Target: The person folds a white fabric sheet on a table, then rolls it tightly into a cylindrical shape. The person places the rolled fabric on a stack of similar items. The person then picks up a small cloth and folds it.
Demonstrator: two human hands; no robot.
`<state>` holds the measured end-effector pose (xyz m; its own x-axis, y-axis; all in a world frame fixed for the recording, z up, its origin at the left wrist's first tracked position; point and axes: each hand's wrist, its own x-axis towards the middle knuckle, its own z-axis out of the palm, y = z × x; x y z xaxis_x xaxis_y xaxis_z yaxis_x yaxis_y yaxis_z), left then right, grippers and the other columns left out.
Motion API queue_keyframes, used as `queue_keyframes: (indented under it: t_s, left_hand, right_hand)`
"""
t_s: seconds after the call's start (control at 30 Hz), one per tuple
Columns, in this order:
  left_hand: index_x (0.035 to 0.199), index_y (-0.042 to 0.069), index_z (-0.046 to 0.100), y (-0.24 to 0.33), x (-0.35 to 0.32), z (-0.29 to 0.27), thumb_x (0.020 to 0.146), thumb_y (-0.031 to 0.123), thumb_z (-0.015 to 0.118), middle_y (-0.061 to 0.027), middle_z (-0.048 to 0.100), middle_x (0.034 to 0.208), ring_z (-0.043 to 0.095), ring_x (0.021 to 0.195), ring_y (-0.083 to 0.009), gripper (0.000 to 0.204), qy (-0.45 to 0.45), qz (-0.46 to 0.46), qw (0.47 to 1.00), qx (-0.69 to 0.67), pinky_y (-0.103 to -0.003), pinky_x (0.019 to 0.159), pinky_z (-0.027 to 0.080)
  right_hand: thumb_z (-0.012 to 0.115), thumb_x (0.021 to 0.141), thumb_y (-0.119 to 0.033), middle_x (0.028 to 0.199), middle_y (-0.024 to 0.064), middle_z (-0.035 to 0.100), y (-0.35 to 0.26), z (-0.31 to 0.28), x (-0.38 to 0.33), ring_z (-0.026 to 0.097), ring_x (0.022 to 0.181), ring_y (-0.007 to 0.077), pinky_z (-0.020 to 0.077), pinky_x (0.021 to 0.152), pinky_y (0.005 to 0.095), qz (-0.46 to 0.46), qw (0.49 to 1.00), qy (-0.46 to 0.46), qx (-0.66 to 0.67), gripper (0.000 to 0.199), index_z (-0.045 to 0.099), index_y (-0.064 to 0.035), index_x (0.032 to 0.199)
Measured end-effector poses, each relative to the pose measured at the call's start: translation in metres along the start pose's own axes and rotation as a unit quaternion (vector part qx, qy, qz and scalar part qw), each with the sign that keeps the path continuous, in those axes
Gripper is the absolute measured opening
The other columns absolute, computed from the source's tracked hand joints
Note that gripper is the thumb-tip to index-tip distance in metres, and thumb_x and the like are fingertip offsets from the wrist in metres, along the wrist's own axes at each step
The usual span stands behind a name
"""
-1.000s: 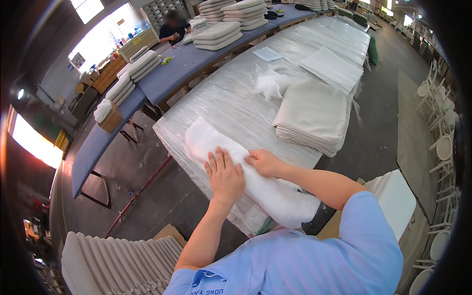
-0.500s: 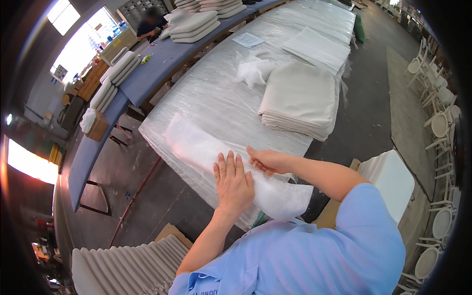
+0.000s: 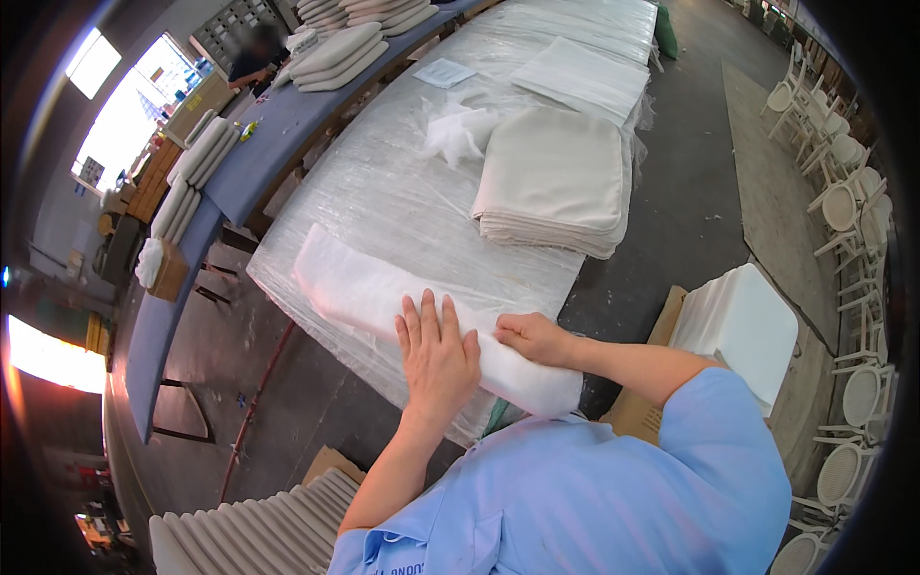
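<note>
A long strip of white fluffy batting [image 3: 350, 280] lies folded lengthwise across the near end of the plastic-covered table [image 3: 374, 206]. My left hand [image 3: 436, 359] rests flat on the strip, fingers stretched out and slightly apart. To its right, my right hand [image 3: 537, 338] is closed, knuckles up, with the thumb and fingers gripping the batting along its upper edge. The strip's right end hangs near my blue shirt. Farther back sits a neat stack of cream fabric covers [image 3: 554, 163], and left of it a loose tuft of white batting [image 3: 458, 132].
White flat sheets [image 3: 585, 79] and a small pale packet [image 3: 444, 73] lie at the far end. Cushions [image 3: 335, 57] are piled on a blue bench [image 3: 287, 115], where another person works. White pads [image 3: 738, 326] stand at right, grey cushions [image 3: 259, 517] lower left, chairs [image 3: 841, 206] far right.
My right hand has turned knuckles up and closed on the batting, folding its right end narrower. My left hand stays flat on it. The whole view has shifted slightly.
</note>
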<state>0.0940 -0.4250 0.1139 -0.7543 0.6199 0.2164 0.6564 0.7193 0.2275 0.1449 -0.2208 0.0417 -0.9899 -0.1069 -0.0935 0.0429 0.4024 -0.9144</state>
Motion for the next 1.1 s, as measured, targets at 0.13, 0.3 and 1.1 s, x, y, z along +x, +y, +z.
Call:
queue_keyframes:
  t_s: [0.13, 0.3, 1.1]
  left_hand:
    - [0.147, -0.006, 0.052, 0.021, -0.015, 0.0, 0.101, 0.03, 0.051, -0.0269, 0.043, 0.158, 0.027, 0.153, -0.049, 0.058, -0.048, 0.09, 0.992, -0.074, -0.058, 0.126, 0.015]
    - [0.146, -0.006, 0.054, 0.026, -0.016, 0.005, 0.097, 0.03, 0.054, -0.0252, 0.046, 0.157, 0.029, 0.153, -0.0471, 0.06, -0.033, 0.082, 0.996, -0.026, -0.058, 0.127, 0.014]
    - [0.147, -0.008, 0.05, 0.03, -0.022, 0.003, 0.093, 0.034, 0.06, -0.0284, 0.041, 0.158, 0.027, 0.152, -0.0512, 0.07, -0.078, 0.061, 0.994, -0.035, -0.062, 0.125, 0.013]
  right_hand:
    - [0.056, 0.107, -0.035, 0.093, 0.0186, 0.07, 0.013, 0.011, 0.003, 0.066, 0.084, 0.0316, 0.0518, 0.078, 0.0408, -0.02, 0.998, 0.015, 0.051, 0.031, 0.066, -0.0057, 0.102]
    - [0.053, 0.108, -0.04, 0.1, 0.0128, 0.073, -0.003, -0.012, 0.002, 0.066, 0.09, 0.0234, 0.0529, 0.081, 0.0372, 0.195, 0.971, -0.057, 0.127, 0.038, 0.07, -0.0065, 0.115]
    - [0.064, 0.098, -0.032, 0.091, 0.0203, 0.073, 0.119, 0.025, 0.011, 0.069, 0.084, 0.0363, 0.0521, 0.077, 0.046, 0.163, 0.981, 0.099, 0.014, 0.029, 0.072, -0.0038, 0.099]
